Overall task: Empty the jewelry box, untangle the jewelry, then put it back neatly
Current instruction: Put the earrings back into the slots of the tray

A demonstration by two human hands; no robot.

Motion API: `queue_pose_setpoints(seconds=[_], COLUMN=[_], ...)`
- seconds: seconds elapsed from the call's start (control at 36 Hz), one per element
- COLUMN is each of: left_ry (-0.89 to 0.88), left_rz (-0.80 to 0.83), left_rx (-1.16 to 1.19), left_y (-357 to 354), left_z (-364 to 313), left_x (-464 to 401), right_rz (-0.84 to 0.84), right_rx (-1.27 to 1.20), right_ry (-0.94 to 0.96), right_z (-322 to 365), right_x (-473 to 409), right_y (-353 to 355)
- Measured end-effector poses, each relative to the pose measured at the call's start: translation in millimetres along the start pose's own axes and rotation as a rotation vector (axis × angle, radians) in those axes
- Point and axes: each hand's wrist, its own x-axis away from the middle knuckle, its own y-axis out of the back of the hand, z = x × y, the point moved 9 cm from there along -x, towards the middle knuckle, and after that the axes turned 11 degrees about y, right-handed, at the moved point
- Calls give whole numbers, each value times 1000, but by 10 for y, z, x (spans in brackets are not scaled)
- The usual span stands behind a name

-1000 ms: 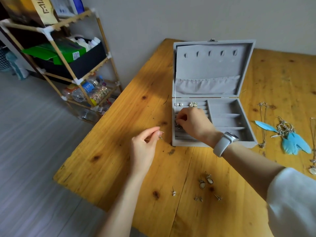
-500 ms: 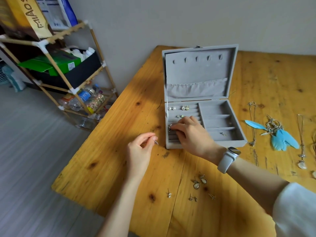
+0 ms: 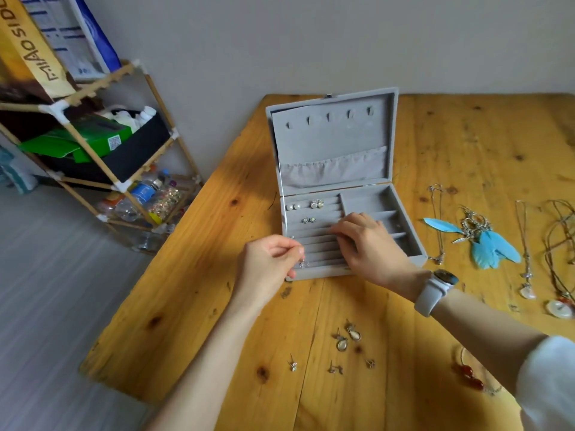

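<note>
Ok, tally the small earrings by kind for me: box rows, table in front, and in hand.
Pearl studs, jewelry box rows: 2
Sparkly studs, box rows: 4
Teardrop earrings, table: 2
Small studs, table: 3
Stud pinched in left hand: 1
Total: 12

right hand (image 3: 370,250) covers ring rows | stud (image 3: 302,263) too small to identify | necklace (image 3: 560,244) cut off right
</note>
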Motion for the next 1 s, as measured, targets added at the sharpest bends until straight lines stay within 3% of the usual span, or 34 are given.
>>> queue_pose_setpoints(seconds=[0.08,0.17,0.39,1.0], left_ry=[-66,-94,-134,-84], left_rz=[-112,-132,-211,-167], left_rx=[-291,-378,-410,-405], left_y=[-31,-60,39,17], left_z=[-57,-52,-164,-62], left_x=[-84,-136,-276,-453], right_rz=[3,11,32,55], right_rx=[8,6,15,94], right_ry=[28,47,69,113], right_z=[23,15,5,120], right_x=[12,28,47,41], right_y=[-23,-35,-60,-204])
